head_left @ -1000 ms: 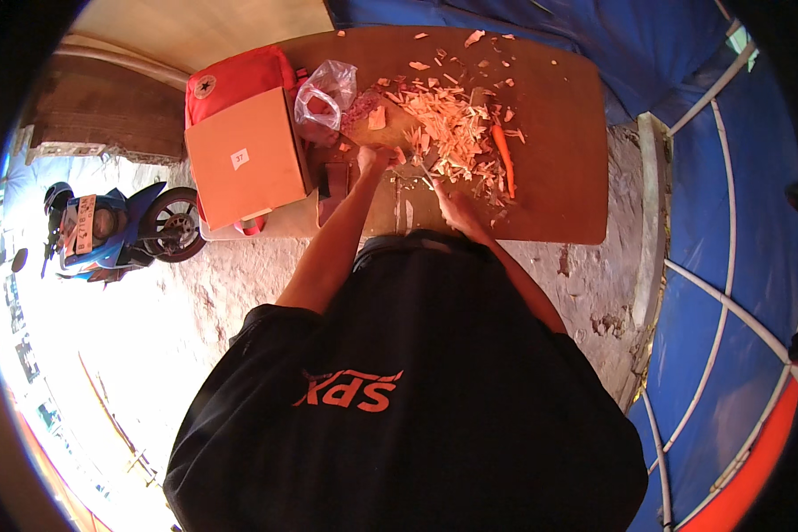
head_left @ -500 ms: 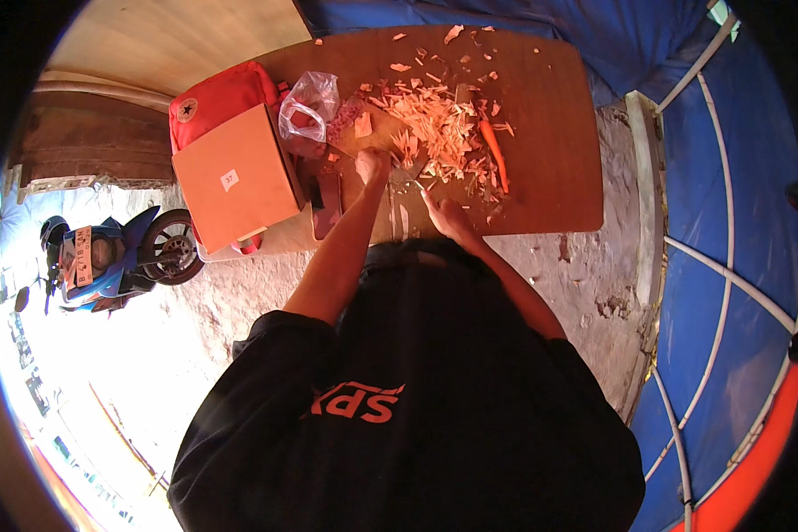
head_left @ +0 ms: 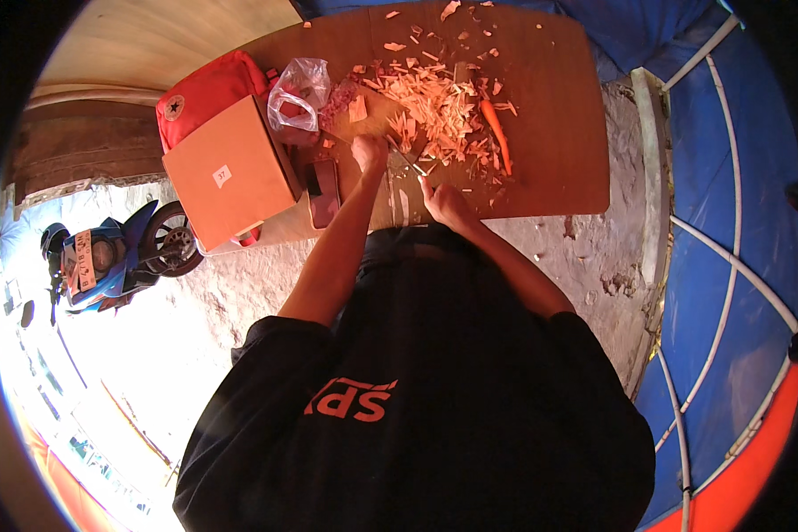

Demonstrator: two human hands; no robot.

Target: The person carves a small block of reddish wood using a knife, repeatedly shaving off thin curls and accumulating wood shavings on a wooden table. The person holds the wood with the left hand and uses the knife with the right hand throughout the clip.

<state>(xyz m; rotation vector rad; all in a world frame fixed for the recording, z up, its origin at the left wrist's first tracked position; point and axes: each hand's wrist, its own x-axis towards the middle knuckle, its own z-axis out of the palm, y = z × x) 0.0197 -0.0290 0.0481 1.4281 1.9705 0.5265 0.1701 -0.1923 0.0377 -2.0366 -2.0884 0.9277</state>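
My right hand (head_left: 449,204) is wrapped round the handle of a knife (head_left: 407,160), whose blade slants up and left toward my other hand. My left hand (head_left: 370,153) is closed by the blade's tip, at the near edge of a tan board (head_left: 380,115); anything between its fingers is hidden. Just beyond both hands spreads a heap of thin pale-orange cut sticks (head_left: 439,102). A long orange carrot (head_left: 496,136) lies along the heap's right side. A flat, lighter piece (head_left: 357,108) rests on the board beyond my left hand.
Left of my hands lie a phone (head_left: 323,193), a cardboard box (head_left: 230,173), a red bag (head_left: 208,96) and a clear plastic bag (head_left: 299,93). Scraps dot the brown table (head_left: 563,133). A motorbike (head_left: 106,257) stands at left; a blue tarp (head_left: 727,177) hangs at right.
The view has shifted slightly, so the table sits a little higher in it. My hands stay close to the same spot, with the knife still between them.
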